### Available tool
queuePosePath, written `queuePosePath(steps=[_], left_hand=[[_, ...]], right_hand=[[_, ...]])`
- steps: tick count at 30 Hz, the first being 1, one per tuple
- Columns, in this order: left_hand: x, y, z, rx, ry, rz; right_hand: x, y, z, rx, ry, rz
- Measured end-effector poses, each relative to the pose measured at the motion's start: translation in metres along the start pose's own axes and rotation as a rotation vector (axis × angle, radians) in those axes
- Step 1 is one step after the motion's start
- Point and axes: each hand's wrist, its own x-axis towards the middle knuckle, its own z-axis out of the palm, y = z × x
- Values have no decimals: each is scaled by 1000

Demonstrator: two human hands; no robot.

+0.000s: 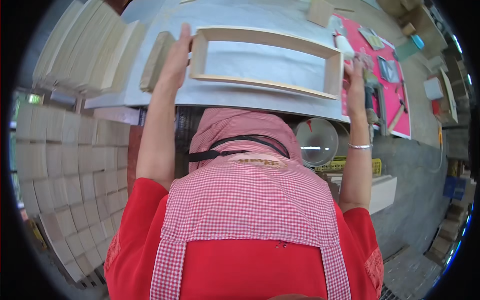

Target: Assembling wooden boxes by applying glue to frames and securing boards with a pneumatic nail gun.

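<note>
A rectangular frame of pale wood (265,86) stands on the white-covered table, its middle open so that the tabletop shows through. My left hand (176,62) grips its left end, thumb pointing up and fingertips showing against the end piece. At the opposite end, my right hand (355,82) holds the right end piece, with its fingers partly hidden. Just left of my left hand lies a narrow wooden block (156,61). A white bottle (344,46) lies close beyond my right hand.
Stacked boards (82,47) fill the table's left end, above piled wooden blocks (75,175). On the right, a pink sheet (404,112) bears a hammer (397,117) and other small tools. A clear tub (316,142) sits below the table edge, near a yellow crate (332,164).
</note>
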Motion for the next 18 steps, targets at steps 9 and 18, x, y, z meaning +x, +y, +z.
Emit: queuePosePath(steps=[9,18], left_hand=[[11,3,-7,-2,10,-45],[43,-14,-7,-26,49,-155]], right_hand=[[22,14,12,84,50,81],[69,47,25,-38,-47,212]])
